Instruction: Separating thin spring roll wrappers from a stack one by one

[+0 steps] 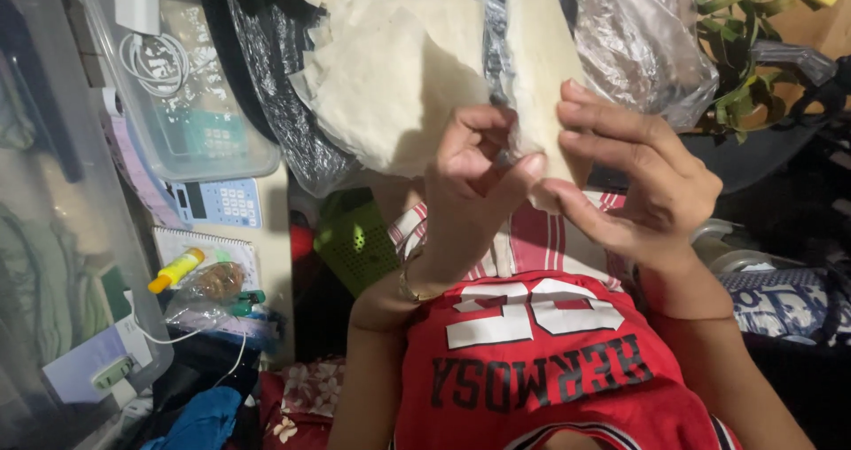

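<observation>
At the centre of the frame the left hand [474, 162] and right hand [638, 180] both pinch one thin pale wrapper sheet [541, 60], seemingly half peeled from the wrapper stack [399, 78] at upper centre, where many remain unseparated.

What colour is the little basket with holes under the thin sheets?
Green basket, seen in the head view.

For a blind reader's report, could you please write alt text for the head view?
Two bare hands, left and right, pinch a thin pale sheet up close above a red shirt. Behind lies a stack of similar sheets on clear plastic; a calculator sits left.
</observation>
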